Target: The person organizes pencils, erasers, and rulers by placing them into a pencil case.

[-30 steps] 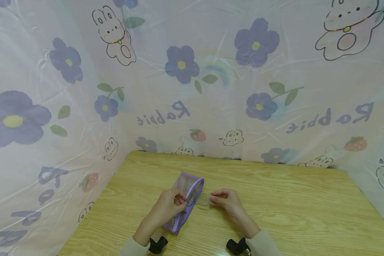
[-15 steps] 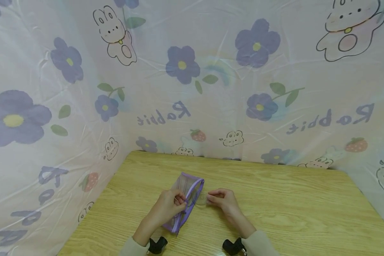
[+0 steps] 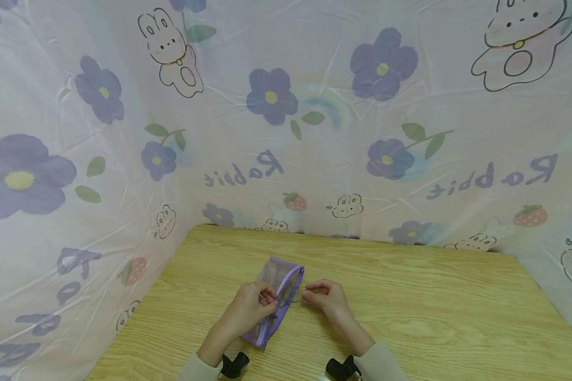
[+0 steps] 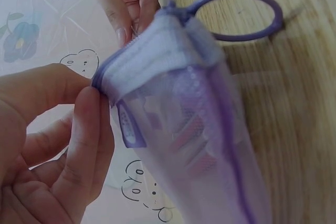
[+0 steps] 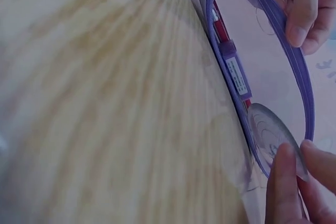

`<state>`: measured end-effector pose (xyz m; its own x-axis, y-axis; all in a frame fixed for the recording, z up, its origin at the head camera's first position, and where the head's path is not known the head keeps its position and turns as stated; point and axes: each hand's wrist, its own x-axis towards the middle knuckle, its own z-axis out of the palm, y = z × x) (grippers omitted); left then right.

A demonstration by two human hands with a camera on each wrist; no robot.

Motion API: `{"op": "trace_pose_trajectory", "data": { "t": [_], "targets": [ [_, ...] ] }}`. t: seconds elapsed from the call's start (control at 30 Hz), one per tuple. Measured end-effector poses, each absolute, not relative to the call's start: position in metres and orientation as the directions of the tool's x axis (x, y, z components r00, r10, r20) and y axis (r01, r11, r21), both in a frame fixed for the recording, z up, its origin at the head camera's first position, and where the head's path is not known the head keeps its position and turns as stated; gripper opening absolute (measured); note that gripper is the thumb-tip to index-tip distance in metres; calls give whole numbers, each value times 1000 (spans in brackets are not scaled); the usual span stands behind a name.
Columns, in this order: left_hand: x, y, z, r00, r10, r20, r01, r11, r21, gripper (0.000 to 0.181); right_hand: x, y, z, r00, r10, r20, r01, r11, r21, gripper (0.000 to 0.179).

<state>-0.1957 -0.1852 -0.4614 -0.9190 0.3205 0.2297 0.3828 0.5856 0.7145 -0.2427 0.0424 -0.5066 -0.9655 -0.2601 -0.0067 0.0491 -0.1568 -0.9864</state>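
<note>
A see-through pencil pouch (image 3: 273, 272) with purple edging lies slanted on the table, its zip mouth spread apart. My left hand (image 3: 253, 306) pinches one zip edge of the mouth (image 5: 294, 51) between thumb and fingers. With thumb and fingertips, my right hand (image 3: 331, 302) holds a clear plastic protractor (image 5: 269, 127) with a rounded edge and curved markings. Its leading part is inside the pouch mouth; my fingers cover the rear part. In the right wrist view, a red pen (image 5: 220, 27) and a purple piece with a white label (image 5: 236, 72) show inside the pouch.
The wood-grain table (image 3: 434, 307) extends right of the hands. A purple loop (image 4: 275, 17) hangs from the pouch's end. Printed cloth walls (image 3: 314, 159) stand behind and left of the table. Black mounts (image 3: 235, 365) are on both wrists.
My right hand has moved left toward the pouch, carrying the protractor further into its mouth. My left hand and the pouch have stayed almost still.
</note>
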Motion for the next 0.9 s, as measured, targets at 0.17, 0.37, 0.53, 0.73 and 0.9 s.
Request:
{"op": "trace_pose_trajectory", "data": {
  "t": [0.17,0.37,0.53,0.73,0.9],
  "targets": [
    [-196,-185,-461,-922,318,220,374,588,717,5,-242,40,-508,-963,-270,7,31,-134,-990,29],
    [-196,-185,-461,-924,313,218,370,591,717,5,-241,39,-508,-958,-285,3,30,-111,-993,33],
    [-196,-185,-460,-925,314,215,367,589,720,5,-239,40,-507,-951,-308,13,18,-95,-995,37],
    [-196,-185,-460,-925,315,213,366,587,722,4,-236,39,-506,-945,-324,37,-18,-62,-998,36],
    [-196,-185,-459,-928,312,204,358,589,725,4,-235,36,-503,-940,-340,29,-17,-38,-999,34]
  ]
}}
